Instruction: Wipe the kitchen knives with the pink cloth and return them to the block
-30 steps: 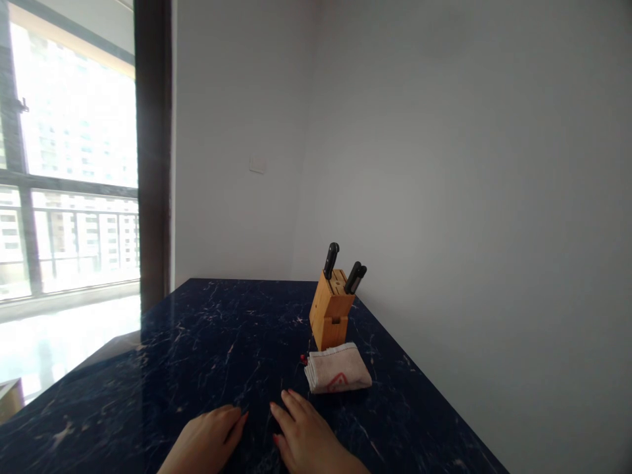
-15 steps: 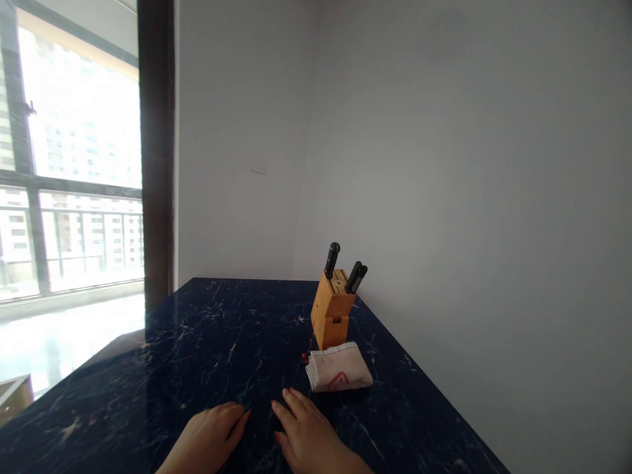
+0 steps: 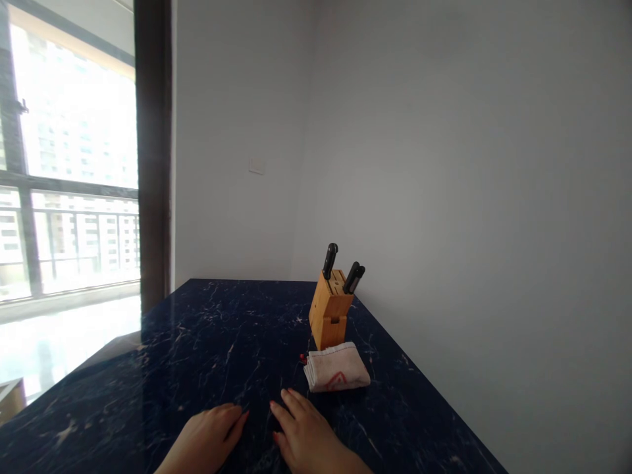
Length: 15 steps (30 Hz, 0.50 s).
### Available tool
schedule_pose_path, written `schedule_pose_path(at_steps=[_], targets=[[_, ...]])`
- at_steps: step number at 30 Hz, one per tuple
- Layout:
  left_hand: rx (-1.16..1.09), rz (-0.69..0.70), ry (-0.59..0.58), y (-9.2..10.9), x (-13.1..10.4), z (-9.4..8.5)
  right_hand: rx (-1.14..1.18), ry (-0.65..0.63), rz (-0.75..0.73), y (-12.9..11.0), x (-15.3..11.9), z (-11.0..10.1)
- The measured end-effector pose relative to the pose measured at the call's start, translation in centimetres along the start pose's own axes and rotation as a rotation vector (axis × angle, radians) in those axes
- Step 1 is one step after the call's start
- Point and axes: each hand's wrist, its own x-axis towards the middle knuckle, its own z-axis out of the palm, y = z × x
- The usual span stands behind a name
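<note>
My left hand [image 3: 210, 431] rests on the dark blue marbled table [image 3: 222, 355], holding nothing. Its thumb stands a little apart from the fingers, which bend down toward the surface and are partly hidden. To its right, my right hand [image 3: 306, 428] lies on the table with its fingers stretched forward and apart. A folded pale pink cloth [image 3: 338, 368] with a red mark is just beyond the right fingertips, not touched. Behind the cloth stands a wooden knife block [image 3: 330, 313] with black-handled knives [image 3: 330, 261] in its slots. A small red object [image 3: 303, 359] shows at the cloth's left edge.
A grey wall [image 3: 444, 197] runs along the table's right side. At the left are a dark door frame [image 3: 154, 151] and a bright window [image 3: 79, 125] with a railing. The corner of a box-like thing [image 3: 12, 398] shows at the lower left.
The whole view has shifted very slightly, so things appear a little farther left. Both hands, the cloth and the knife block keep their places on the table.
</note>
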Motion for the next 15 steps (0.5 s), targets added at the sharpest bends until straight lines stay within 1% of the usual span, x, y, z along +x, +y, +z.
schedule_pose_path(at_steps=[8, 15], targets=[[0.015, 0.012, 0.007, 0.02, 0.08, -0.10, -0.003, -0.005, 0.004, -0.01, 0.06, -0.05], [0.026, 0.010, 0.008, -0.35, 0.23, 0.61, -0.016, 0.006, 0.006, 0.22, 0.07, 0.36]])
